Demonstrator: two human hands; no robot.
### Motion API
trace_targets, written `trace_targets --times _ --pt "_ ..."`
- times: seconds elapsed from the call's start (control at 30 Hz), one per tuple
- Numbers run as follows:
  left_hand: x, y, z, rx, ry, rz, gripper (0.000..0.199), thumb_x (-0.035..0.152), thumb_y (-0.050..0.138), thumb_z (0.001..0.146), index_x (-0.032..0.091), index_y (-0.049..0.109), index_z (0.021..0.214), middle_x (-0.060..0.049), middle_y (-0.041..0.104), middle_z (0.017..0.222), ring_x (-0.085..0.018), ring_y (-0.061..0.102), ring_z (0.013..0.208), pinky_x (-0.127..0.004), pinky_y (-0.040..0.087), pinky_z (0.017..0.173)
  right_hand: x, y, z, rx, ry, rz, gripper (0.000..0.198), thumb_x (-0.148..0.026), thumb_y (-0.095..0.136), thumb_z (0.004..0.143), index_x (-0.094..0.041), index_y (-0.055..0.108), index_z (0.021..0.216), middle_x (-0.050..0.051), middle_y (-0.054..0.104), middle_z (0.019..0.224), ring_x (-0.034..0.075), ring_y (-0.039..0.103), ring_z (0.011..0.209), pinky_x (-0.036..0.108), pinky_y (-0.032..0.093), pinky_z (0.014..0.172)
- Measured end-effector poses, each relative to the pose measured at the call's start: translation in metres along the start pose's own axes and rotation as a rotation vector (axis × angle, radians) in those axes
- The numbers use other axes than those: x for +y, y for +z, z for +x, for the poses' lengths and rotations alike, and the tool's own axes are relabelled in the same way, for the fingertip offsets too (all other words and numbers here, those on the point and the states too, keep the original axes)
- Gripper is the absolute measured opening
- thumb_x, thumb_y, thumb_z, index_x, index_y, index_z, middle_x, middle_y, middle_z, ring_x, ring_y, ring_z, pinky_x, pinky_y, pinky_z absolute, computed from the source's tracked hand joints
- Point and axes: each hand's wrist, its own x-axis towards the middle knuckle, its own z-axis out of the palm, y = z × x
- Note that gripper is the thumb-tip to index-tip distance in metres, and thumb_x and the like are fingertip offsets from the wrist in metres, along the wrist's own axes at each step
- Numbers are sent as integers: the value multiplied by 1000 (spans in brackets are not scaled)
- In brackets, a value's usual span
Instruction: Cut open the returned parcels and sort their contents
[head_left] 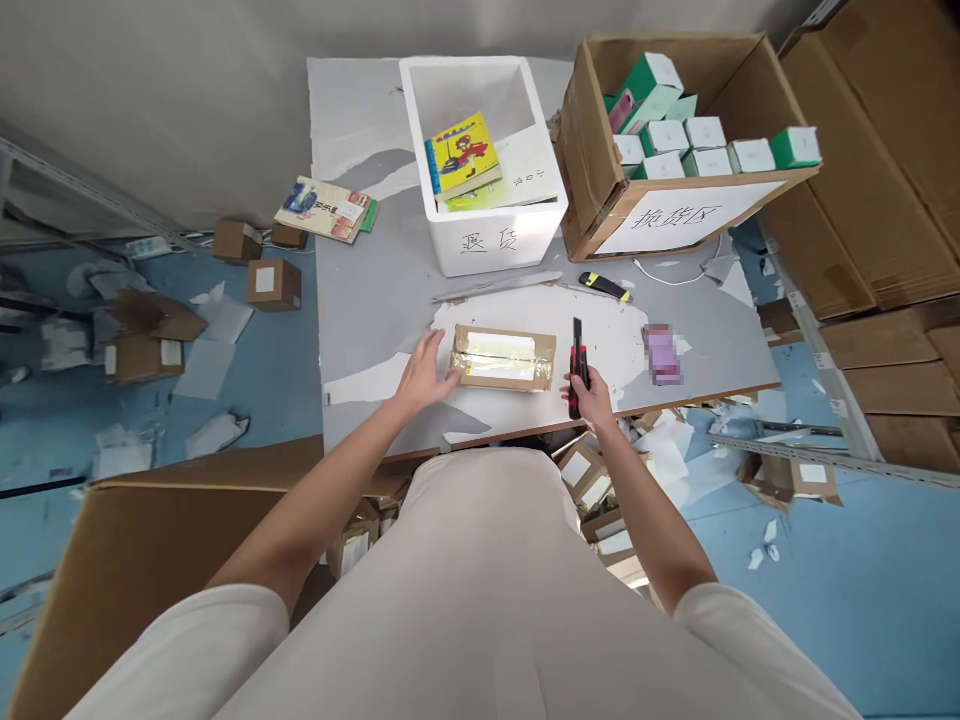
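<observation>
A small taped cardboard box (504, 358) with a white label lies flat on the table in front of me. At its left end is my left hand (427, 375), fingers spread and thumb close to the box's edge; whether it touches I cannot tell. To the right of the box, my right hand (591, 393) grips a red and black utility knife (577, 372), its blade end pointing away from me. A yellow and black utility knife (605, 287) lies farther back on the table.
Behind stand a white foam box (487, 243) holding books and a large carton (581, 200) of green-and-white boxes. Books (322, 208) lie at the table's left edge, a blurred purple item (663, 355) at right. An open carton (172, 540) stands at front left; boxes and paper litter the floor.
</observation>
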Motion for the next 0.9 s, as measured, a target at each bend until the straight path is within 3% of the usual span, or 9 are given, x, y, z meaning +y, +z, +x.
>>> trace_targets --times 0.07,0.13,0.23,0.37,0.5,0.67,0.9 --pt "5 -3 19 -104 161 102 106 55 68 68 11 21 151 -22 16 159 -38 16 147 -52 26 114 2 -14 -11 -68 -5 -148 72 -54 64 76 -22 42 137 4 67 96 9 58 55 26 52 50" --pt "11 -5 38 -219 263 179 122 62 75 58 12 16 153 -23 9 160 -43 7 147 -58 17 115 4 -22 -21 -136 1 -191 82 -54 61 79 -25 29 149 4 67 94 9 56 51 26 50 46" --pt "15 0 54 -278 289 229 134 66 81 46 12 18 152 -25 20 157 -45 13 145 -59 14 116 6 -25 -28 -190 32 -143 85 -54 61 80 -26 26 152 4 66 95 9 56 50 26 50 45" --pt "15 10 54 -230 294 202 132 61 84 41 11 26 149 -23 36 147 -43 27 139 -53 23 116 6 -23 -30 -253 59 -105 83 -49 63 80 -25 29 152 3 66 93 9 56 50 25 49 44" --pt "13 15 47 -223 328 173 126 56 84 43 10 30 146 -21 39 143 -41 29 137 -52 26 116 -6 -30 -23 -343 87 -204 71 -39 62 83 -28 38 149 0 66 85 7 52 46 23 47 41" --pt "12 20 45 -175 274 171 117 52 82 46 14 32 145 -19 41 139 -42 32 134 -54 28 114 -30 -45 -12 -492 145 -394 64 -28 61 84 -33 43 145 -3 64 74 6 48 41 19 41 37" --pt "12 24 45 -125 282 168 117 53 81 45 12 32 143 -20 42 135 -41 35 130 -52 28 112 -33 -51 -17 -541 155 -435 63 -26 61 84 -33 44 145 -4 62 71 6 49 41 20 40 37"
